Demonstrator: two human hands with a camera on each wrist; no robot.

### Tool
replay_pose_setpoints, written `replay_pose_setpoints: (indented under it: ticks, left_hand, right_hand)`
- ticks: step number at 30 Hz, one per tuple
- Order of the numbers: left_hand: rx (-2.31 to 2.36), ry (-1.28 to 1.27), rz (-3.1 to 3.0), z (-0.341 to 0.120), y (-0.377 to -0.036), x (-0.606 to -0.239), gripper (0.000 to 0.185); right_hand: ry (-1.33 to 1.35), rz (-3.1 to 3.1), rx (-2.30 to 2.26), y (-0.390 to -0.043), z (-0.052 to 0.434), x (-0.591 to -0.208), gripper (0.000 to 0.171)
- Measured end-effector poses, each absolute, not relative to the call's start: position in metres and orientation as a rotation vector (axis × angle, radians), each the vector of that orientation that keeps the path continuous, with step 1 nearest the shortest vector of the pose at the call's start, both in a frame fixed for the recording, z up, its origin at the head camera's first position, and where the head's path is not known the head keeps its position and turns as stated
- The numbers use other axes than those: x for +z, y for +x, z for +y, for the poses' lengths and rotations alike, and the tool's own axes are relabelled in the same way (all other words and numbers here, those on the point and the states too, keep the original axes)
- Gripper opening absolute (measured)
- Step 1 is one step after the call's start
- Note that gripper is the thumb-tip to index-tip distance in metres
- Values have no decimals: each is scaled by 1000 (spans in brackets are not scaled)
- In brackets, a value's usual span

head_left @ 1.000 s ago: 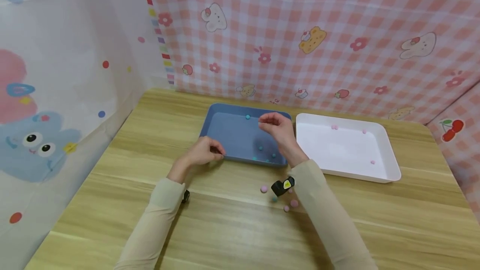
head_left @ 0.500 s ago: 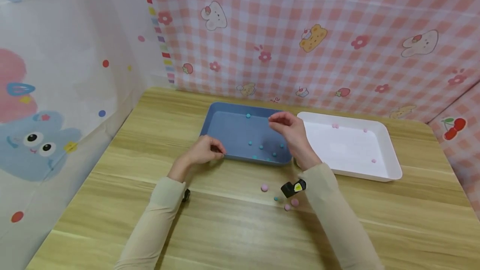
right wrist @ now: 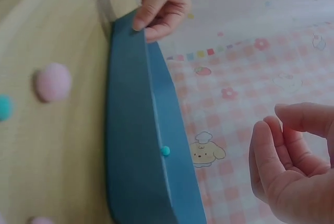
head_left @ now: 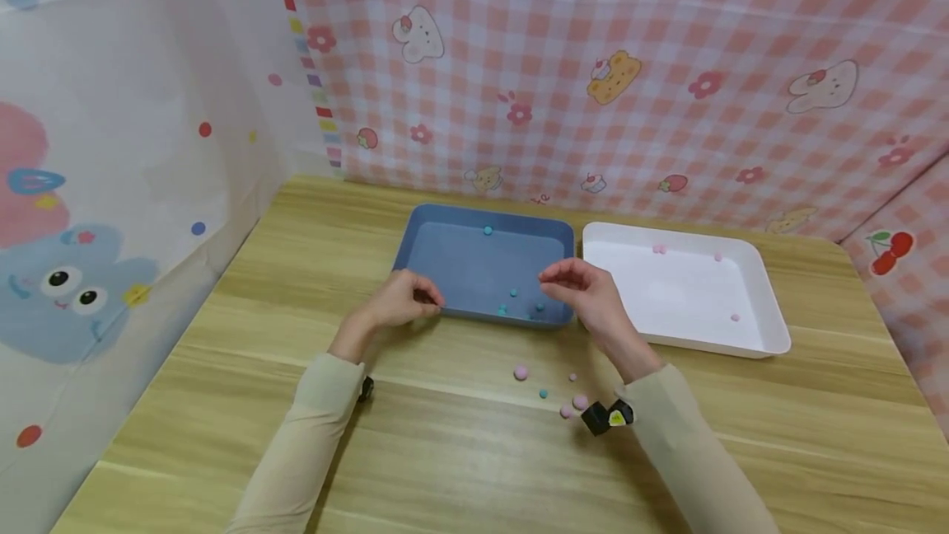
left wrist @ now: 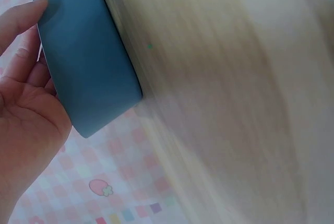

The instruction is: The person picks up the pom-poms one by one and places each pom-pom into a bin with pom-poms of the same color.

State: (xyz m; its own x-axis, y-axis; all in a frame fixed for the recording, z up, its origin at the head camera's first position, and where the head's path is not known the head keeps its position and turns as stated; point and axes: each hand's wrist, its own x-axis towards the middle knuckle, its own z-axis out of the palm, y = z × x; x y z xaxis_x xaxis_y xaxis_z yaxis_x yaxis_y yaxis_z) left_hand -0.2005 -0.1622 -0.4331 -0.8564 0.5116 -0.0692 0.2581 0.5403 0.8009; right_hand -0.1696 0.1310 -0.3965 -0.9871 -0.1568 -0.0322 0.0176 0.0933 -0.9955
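Note:
My left hand (head_left: pixel 400 301) grips the near-left rim of the blue tray (head_left: pixel 455 264). In the left wrist view its thumb (left wrist: pixel 39 10) lies on the tray's outer wall, the fingers behind the rim. My right hand (head_left: pixel 593 299) hangs over the tray's right end, thumb and fingers loosely curved; the right wrist view shows a gap between them with nothing in it. Several small teal balls lie in the tray, one near the back wall (head_left: pixel 488 231) and the rest toward the front right.
A white tray (head_left: pixel 685 295) with several small pink balls stands to the right. On the wooden table (head_left: pixel 460 443) before the trays lie several pink balls (head_left: pixel 521 372) and a teal ball (head_left: pixel 544 394). A checked cloth (head_left: pixel 549 64) hangs behind.
My right hand moves right, then down toward the tray's front right. Two more teal balls appeared in the blue tray half a second ago and have since shifted. The left hand stays put.

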Motion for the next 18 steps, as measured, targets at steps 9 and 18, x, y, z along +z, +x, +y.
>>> replay_pose_setpoints:
  ticks: [9, 18]
  left_hand:
    - [1206, 652, 2510, -163, -200, -433, 7]
    - [1214, 643, 2501, -162, -199, -433, 8]
  right_hand:
    - [-221, 2229, -1892, -140, 138, -413, 18]
    - [-260, 2236, -1736, -117, 143, -433, 14]
